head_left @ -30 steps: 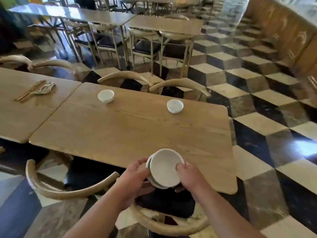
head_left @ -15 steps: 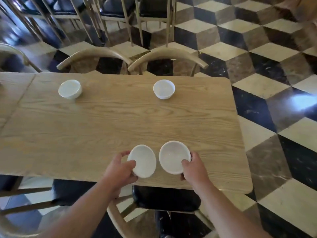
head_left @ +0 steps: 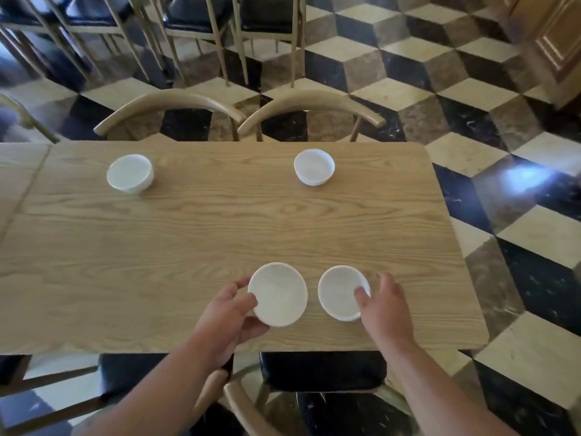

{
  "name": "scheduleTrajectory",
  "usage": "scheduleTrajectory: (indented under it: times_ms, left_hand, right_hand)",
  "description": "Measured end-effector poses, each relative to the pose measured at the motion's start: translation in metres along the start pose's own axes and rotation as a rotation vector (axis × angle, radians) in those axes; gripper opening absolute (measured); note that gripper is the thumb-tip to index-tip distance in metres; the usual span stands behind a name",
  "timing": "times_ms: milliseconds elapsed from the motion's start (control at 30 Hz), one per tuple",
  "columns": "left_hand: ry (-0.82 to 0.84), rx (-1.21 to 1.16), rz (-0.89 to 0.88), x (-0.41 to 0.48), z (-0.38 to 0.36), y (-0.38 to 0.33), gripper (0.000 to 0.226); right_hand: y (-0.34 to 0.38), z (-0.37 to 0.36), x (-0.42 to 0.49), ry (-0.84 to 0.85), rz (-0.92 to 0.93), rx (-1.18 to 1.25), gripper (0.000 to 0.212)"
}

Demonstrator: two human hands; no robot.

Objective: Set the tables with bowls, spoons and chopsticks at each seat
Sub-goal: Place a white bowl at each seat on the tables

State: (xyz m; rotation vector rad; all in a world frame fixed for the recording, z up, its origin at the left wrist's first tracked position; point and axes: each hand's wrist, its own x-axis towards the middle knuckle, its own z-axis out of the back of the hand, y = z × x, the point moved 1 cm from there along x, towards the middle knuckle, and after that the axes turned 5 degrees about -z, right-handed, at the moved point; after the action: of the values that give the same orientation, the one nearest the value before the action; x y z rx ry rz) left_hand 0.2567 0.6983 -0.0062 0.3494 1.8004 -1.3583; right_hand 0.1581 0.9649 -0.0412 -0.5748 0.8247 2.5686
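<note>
Four white bowls are on or over the wooden table (head_left: 220,228). Two stand at the far seats, the far left bowl (head_left: 130,173) and the far right bowl (head_left: 314,167). Near the front edge, my left hand (head_left: 228,316) grips the near left bowl (head_left: 278,294), thumb on its rim, fingers under it, and the bowl is slightly tilted. The near right bowl (head_left: 339,292) rests on the table beside it. My right hand (head_left: 385,309) has its thumb over that bowl's rim, with the index finger a little off the side. No spoons or chopsticks are in view.
Two curved wooden chair backs (head_left: 169,103) (head_left: 311,103) stand behind the far edge. A black-seated chair (head_left: 320,369) is tucked under the near edge below my hands. Another table (head_left: 15,171) adjoins on the left. Checkered tile floor (head_left: 518,253) lies to the right, with more chairs at the back.
The stacked bowls were split, one into each hand. Both hands then lowered toward the table's near edge; the right bowl now rests on the wood and the right fingers have loosened.
</note>
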Motion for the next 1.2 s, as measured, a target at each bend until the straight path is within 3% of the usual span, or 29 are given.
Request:
scheduleTrajectory:
  times_ms: [67,133,233,467,700,1033,1133,1200]
  left_hand:
    - [0.050,-0.018,-0.009,-0.001,0.018,-0.008,0.045]
    - [0.100,-0.027,-0.026,-0.005,0.052,-0.020,0.043]
    - [0.126,-0.050,-0.049,-0.007,0.115,-0.035,0.041]
    - [0.058,-0.086,-0.050,-0.001,0.282,-0.050,0.034]
    - [-0.146,-0.057,-0.086,0.040,0.391,-0.029,0.019]
    - [-0.122,-0.011,-0.079,0.075,0.399,-0.023,0.020]
    - [-0.109,0.126,-0.079,0.072,0.398,-0.028,0.030]
    - [-0.182,0.440,-0.165,0.060,0.396,-0.037,0.045]
  right_hand:
    - [0.027,-0.005,-0.020,0.014,0.098,0.039,0.037]
    - [0.069,-0.031,-0.054,0.230,0.130,0.154,0.025]
    - [0.132,-0.083,-0.107,0.463,0.105,0.329,0.024]
    - [0.224,-0.235,-0.169,0.612,-0.048,0.486,0.022]
    - [0.272,-0.347,-0.205,0.643,-0.161,0.481,0.014]
    - [0.274,-0.365,-0.198,0.574,-0.236,0.490,0.023]
    - [0.278,-0.353,-0.205,0.584,-0.205,0.456,0.033]
    - [0.280,-0.328,-0.215,0.539,-0.116,0.343,0.047]
